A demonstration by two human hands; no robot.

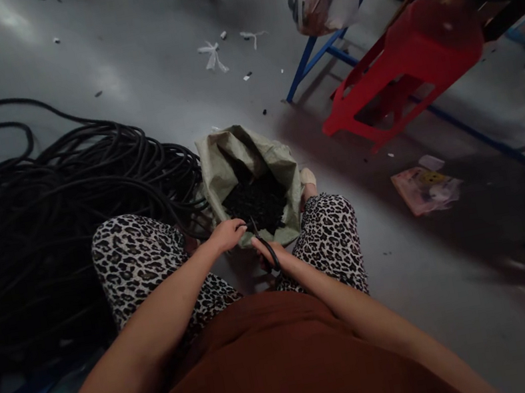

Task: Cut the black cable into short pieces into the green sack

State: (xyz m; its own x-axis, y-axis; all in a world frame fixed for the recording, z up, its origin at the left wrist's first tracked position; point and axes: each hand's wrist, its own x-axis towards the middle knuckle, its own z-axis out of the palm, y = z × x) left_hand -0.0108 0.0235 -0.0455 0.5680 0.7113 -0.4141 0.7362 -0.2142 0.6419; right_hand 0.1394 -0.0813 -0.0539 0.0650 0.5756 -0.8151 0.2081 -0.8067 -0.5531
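Left hand (pixel 229 235) pinches what looks like a small black piece (pixel 241 226) | right hand (pixel 275 253) grips scissors (pixel 272 257) by the sack's (pixel 209 165) near edge | step: snipping, I think | next cut needs fingers clear | black bits (pixel 257 199) inside sack, cord heap (pixel 118 157) left

pass: open sack (pixel 212 178) | left block: black coils (pixel 98 158) | right block: red stool (pixel 439 43)

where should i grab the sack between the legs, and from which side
Probably the far rim of the sack, pinched from above: the mouth gapes upward, so that loose edge should be easy to reach, while the left hand and the scissors in the right hand crowd the near edge.
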